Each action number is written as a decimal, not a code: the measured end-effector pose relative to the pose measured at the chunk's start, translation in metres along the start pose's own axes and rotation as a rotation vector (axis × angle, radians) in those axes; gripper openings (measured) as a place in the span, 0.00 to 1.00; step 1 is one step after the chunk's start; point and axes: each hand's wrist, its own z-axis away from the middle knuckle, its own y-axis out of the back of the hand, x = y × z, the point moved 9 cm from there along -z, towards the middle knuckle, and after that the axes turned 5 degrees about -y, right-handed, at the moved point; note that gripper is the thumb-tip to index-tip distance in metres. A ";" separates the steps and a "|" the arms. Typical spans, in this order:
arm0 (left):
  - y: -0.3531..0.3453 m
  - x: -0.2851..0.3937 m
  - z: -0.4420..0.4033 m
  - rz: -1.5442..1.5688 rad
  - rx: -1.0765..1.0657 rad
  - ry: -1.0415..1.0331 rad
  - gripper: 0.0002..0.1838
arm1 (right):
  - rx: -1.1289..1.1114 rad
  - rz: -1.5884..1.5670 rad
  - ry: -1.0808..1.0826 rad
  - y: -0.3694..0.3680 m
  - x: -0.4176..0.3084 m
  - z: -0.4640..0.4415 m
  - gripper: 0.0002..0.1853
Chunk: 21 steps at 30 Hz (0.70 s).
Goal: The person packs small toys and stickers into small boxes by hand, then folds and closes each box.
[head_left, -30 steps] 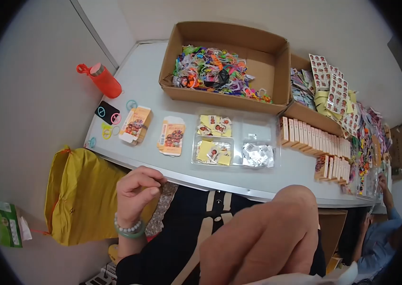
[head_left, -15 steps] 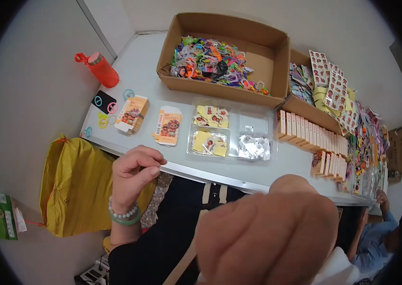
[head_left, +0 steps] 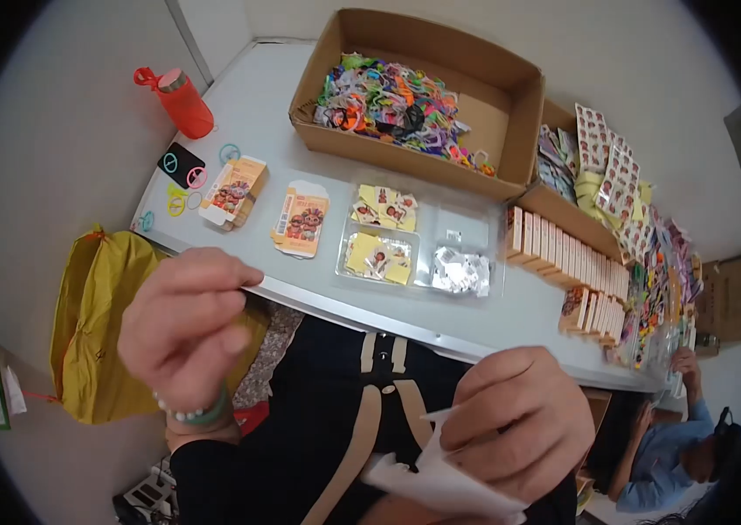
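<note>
My left hand (head_left: 191,328), with a beaded and a green bracelet at the wrist, is raised before the table's front edge. Its fingers are bent and drawn together; nothing can be made out between them. Over my lap, my right hand (head_left: 524,424) grips a crumpled white tissue (head_left: 449,486), which hangs below its fingers. Beyond my hands on the table (head_left: 300,284) lie a flattened orange carton (head_left: 302,220), a stack of similar cartons (head_left: 235,192) and a clear divided tray (head_left: 340,278) with stickers and small silvery packets.
A large cardboard box (head_left: 414,157) holds colourful trinkets. Rows of small boxes (head_left: 563,254) and sticker sheets (head_left: 620,175) stand to the right. A red bottle (head_left: 185,107) and a phone (head_left: 180,166) are left, above a yellow bag (head_left: 104,324). A co-worker (head_left: 668,464) sits right.
My right hand has dropped away from close to the camera, bringing the white tissue into fuller view. My left hand has risen nearer the camera and shifted left. The view has also shifted.
</note>
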 end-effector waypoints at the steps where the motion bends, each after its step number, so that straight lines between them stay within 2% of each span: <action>1: 0.004 0.014 -0.001 -0.022 0.013 -0.111 0.12 | 0.034 -0.112 -0.025 0.005 0.009 0.009 0.06; 2: 0.010 0.020 -0.004 -0.030 0.008 -0.086 0.12 | 0.162 -0.035 -0.152 0.010 0.022 0.016 0.06; 3: 0.012 0.027 -0.010 -0.026 -0.050 -0.063 0.18 | 0.278 0.027 -0.288 0.015 0.034 0.025 0.06; 4: 0.013 0.033 -0.018 -0.018 -0.107 -0.047 0.24 | 0.314 0.094 -0.403 0.016 0.044 0.029 0.06; 5: 0.010 0.034 -0.028 -0.031 -0.167 -0.044 0.24 | 0.341 0.156 -0.520 0.018 0.054 0.033 0.07; 9: -0.036 0.028 -0.020 -0.084 -0.377 -0.117 0.24 | 0.492 0.053 -0.348 0.024 0.057 0.037 0.08; 21: -0.086 0.002 0.012 -0.160 -0.552 -0.136 0.24 | 0.264 0.106 -0.457 0.015 0.045 0.020 0.03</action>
